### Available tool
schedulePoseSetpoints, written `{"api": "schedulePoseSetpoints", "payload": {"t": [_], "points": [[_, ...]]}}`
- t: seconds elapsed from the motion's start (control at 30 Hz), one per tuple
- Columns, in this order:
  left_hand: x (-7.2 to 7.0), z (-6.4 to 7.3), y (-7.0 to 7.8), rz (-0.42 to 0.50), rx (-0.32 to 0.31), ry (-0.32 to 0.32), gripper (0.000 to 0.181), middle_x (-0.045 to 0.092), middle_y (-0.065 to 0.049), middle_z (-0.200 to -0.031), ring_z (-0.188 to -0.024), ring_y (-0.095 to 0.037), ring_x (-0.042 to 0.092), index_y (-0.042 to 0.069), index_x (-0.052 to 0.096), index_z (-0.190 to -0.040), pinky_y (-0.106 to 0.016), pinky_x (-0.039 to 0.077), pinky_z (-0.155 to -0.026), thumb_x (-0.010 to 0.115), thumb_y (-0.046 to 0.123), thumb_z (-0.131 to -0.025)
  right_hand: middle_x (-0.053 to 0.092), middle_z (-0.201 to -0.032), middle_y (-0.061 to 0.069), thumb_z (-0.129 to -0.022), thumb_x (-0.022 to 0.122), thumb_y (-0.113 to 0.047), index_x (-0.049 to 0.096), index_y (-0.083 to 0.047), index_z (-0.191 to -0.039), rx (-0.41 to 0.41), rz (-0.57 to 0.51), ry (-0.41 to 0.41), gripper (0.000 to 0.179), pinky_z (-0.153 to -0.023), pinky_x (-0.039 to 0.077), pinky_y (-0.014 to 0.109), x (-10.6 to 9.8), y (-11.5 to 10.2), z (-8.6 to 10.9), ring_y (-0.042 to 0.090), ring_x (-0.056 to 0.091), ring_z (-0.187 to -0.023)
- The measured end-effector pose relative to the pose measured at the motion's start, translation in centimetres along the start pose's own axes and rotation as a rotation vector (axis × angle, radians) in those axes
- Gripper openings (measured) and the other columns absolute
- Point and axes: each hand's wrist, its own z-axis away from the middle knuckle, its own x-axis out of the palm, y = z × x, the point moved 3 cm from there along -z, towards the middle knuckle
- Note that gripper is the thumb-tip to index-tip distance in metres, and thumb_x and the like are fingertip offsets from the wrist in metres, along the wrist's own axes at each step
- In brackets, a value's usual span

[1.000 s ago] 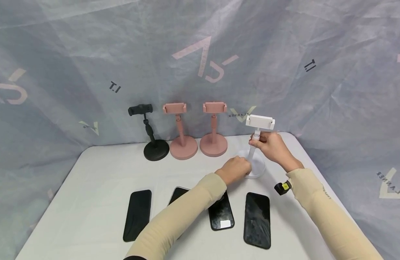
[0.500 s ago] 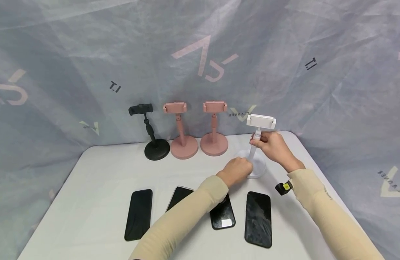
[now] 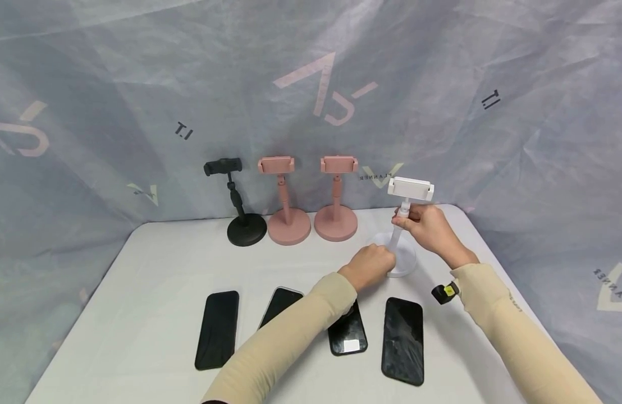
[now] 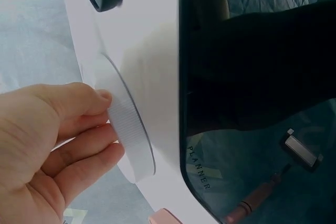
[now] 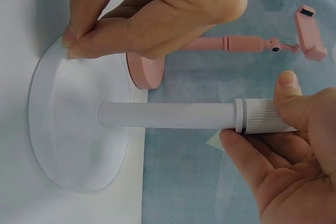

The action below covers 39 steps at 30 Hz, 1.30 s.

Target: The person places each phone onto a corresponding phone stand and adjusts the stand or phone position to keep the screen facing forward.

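Right hand [image 3: 428,227] clamped, thumb and fingers, round the ribbed collar [image 5: 260,115] high on the white stand [image 5: 168,115]. Ridges probably there for grip; holding here governs the upper part and leaves the clamp head [image 3: 411,189] untouched above.

Left hand [image 3: 367,266] low: thumb and fingers pinched together on the near-left edge of the round base [image 5: 44,129]. Likely reason: a tall, thin post would tip or turn under one hand alone, so one hand takes the top, the other the foot. Base appears flat on the tabletop [image 3: 139,303], far right.

Left of it, well clear of the fingers: two pink stands, one [image 3: 336,223] nearer, one [image 3: 287,225] beyond, then a black stand [image 3: 246,229]. All upright along the back edge, heads facing forward, apparently so each can be reached from the front.

Nearer the person, four dark phones lie spread side by side: far-left phone [image 3: 217,331], second phone [image 3: 280,303] and third phone [image 3: 347,331] partly hidden by the left sleeve [image 3: 286,342], far-right phone [image 3: 403,341] fully exposed.
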Motion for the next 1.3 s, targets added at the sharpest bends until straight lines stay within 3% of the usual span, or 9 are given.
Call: {"api": "schedulePoseSetpoints", "payload": {"t": [0.5,1.3], "points": [[-0.04,0.39,0.22,0.052,-0.041,0.012,0.021,0.075,0.003,-0.079,-0.075,-0.016,0.072,0.021,0.077,-0.076,-0.031,0.058,-0.064,0.071,0.007,-0.091,0.077,-0.106,0.023,-0.100,0.071,-0.021,0.073,0.001,-0.110,-0.006,0.007,0.012,0.025,-0.084,0.058,0.055,-0.01,-0.23,0.32,0.041,0.073,-0.103],[0.08,0.75,0.57,0.040,-0.035,0.015,0.024,0.075,0.003,-0.079,-0.073,-0.016,0.072,0.022,0.077,-0.075,-0.032,0.057,-0.062,0.069,0.005,-0.091,0.077,-0.107,0.022,-0.101,0.069,-0.027,0.073,0.001,-0.111,0.009,0.018,0.001,0.030,-0.086,0.057,0.056,-0.05,-0.49,0.93,0.042,0.073,-0.105]]}}
